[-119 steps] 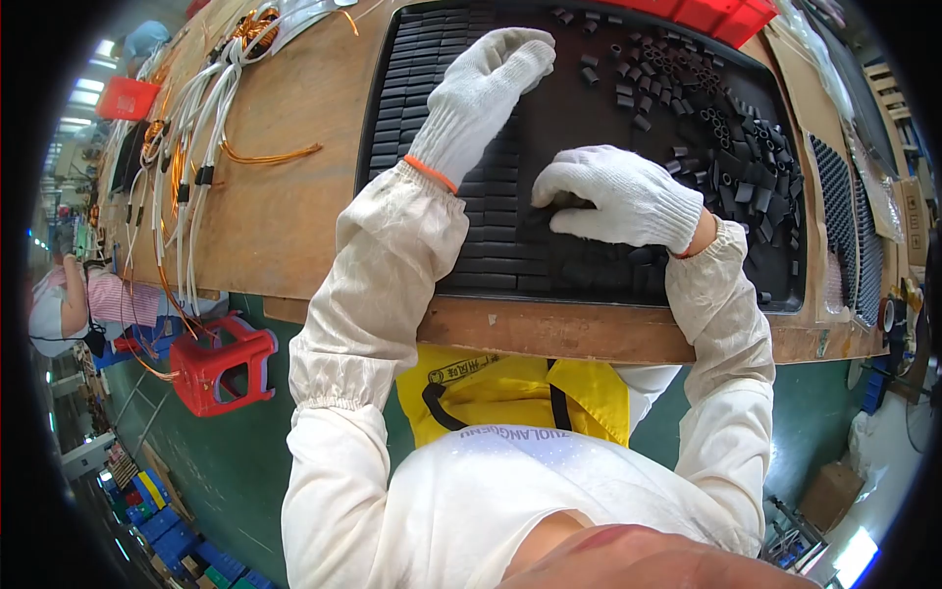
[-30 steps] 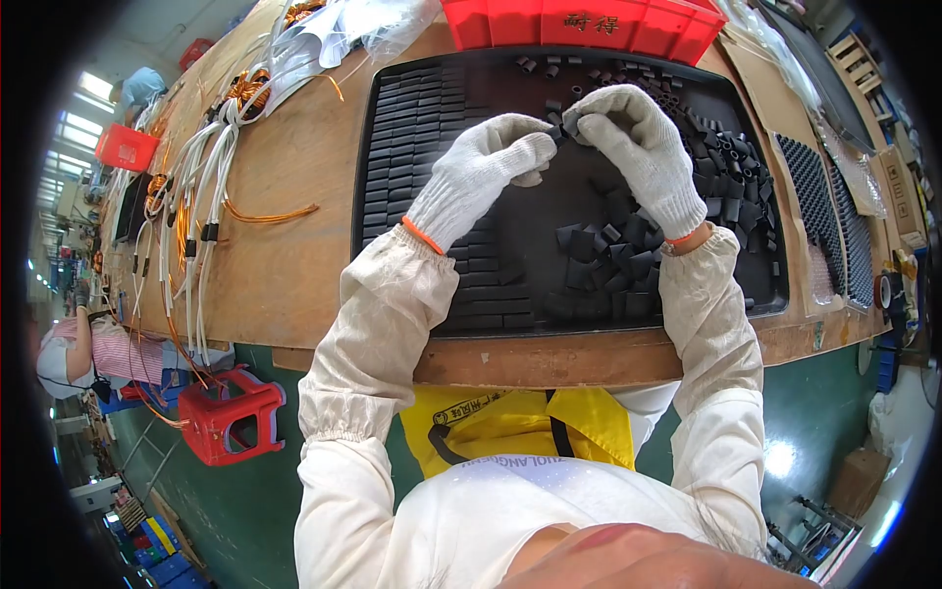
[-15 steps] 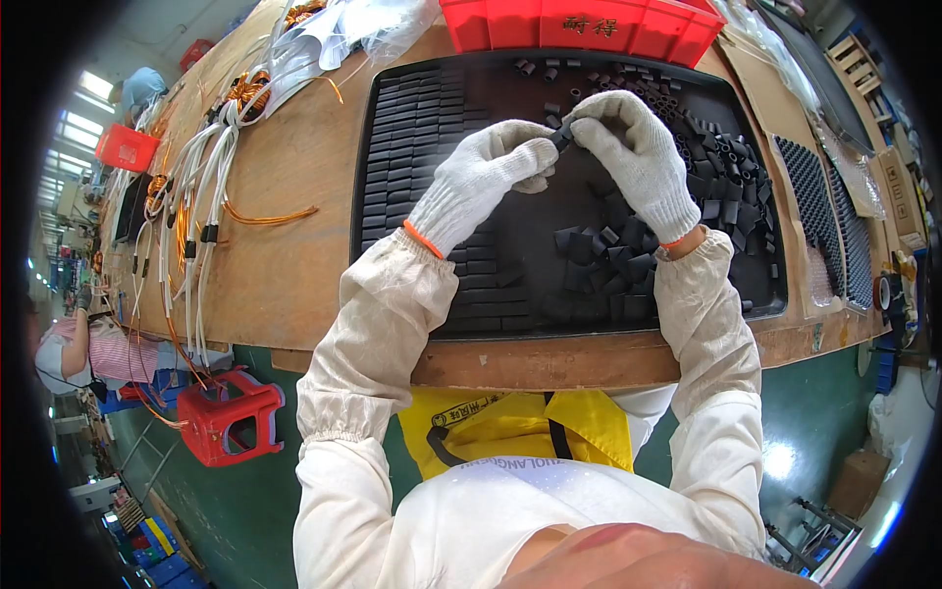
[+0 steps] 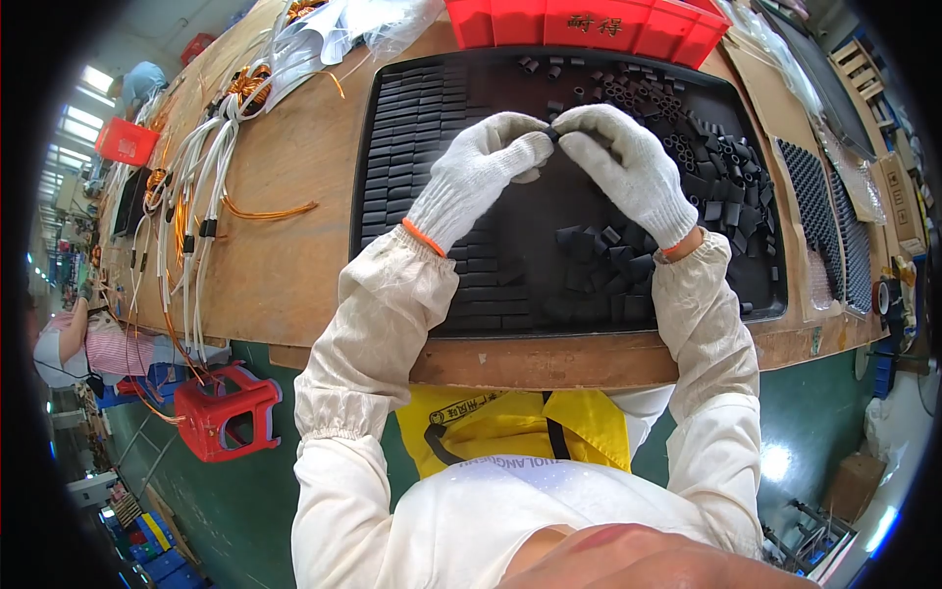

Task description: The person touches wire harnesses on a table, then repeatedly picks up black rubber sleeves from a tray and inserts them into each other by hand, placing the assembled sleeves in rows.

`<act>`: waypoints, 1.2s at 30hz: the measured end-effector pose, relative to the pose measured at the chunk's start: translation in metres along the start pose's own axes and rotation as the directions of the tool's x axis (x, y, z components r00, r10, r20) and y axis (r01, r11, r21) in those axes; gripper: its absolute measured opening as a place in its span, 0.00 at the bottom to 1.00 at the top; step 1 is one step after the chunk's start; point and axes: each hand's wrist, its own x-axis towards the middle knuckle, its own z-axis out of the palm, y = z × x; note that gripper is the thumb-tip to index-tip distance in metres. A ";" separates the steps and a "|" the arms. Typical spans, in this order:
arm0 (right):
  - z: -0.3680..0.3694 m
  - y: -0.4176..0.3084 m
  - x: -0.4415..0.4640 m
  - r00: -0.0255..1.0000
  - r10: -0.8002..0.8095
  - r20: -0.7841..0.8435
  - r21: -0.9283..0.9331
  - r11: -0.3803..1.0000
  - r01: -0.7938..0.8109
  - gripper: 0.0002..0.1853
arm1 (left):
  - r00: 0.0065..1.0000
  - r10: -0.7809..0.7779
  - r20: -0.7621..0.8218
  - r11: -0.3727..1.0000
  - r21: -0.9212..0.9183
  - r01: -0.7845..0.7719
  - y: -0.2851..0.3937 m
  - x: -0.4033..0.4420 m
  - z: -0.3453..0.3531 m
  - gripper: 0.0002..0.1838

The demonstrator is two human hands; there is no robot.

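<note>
Both hands wear white knitted gloves and meet over the middle of a black tray [image 4: 559, 332]. My left hand [image 4: 488, 169] is closed, its thumb and forefinger pinching a small black piece [image 4: 552, 133]. From the right, the fingertips of my right hand [image 4: 633, 169] press on the same piece. Flat black pieces [image 4: 402, 137] lie in tight rows along the tray's left side. Loose black pieces [image 4: 613, 263] are heaped at the lower middle, and short black tubes [image 4: 677, 103] are scattered over the upper right part of the tray.
A red bin [image 4: 589, 29] stands behind the tray. White cables [image 4: 201, 196] and copper coils [image 4: 250, 88] lie at the left of the wooden table [image 4: 294, 255]. Bubble wrap [image 4: 814, 216] is on the right. A red stool [image 4: 228, 412] stands on the floor; another person [image 4: 108, 344] is at far left.
Since four seconds ago both hands have come together over the tray's middle, around a small black piece. In the last half second, my right hand's fingertips moved slightly left, closer to my left hand's.
</note>
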 end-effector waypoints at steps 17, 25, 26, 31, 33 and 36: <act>0.025 0.003 -0.011 0.883 -0.149 0.445 -0.214 0.940 0.267 0.12 | 0.971 0.207 -0.120 0.930 0.332 -0.157 0.002 0.010 -0.023 0.16; 0.031 -0.003 -0.018 0.758 -0.163 0.631 -0.088 0.956 0.279 0.09 | 0.974 0.209 -0.085 0.884 0.442 -0.152 0.002 0.004 -0.012 0.16; 0.031 -0.003 -0.019 0.760 -0.161 0.630 -0.091 0.956 0.278 0.09 | 0.975 0.209 -0.075 0.879 0.450 -0.154 0.003 0.004 -0.011 0.16; 0.031 -0.003 -0.021 0.749 -0.215 0.627 -0.042 0.950 0.308 0.07 | 0.969 0.236 -0.068 0.871 0.458 -0.180 -0.001 0.004 -0.011 0.15; 0.023 -0.004 -0.015 0.782 -0.213 0.585 -0.036 0.957 0.287 0.07 | 0.974 0.219 -0.057 0.863 0.476 -0.167 -0.002 0.006 -0.010 0.15; 0.006 0.003 -0.004 0.925 -0.194 0.327 -0.148 0.956 0.253 0.08 | 0.976 0.211 -0.045 0.835 0.527 -0.156 0.000 0.004 -0.005 0.14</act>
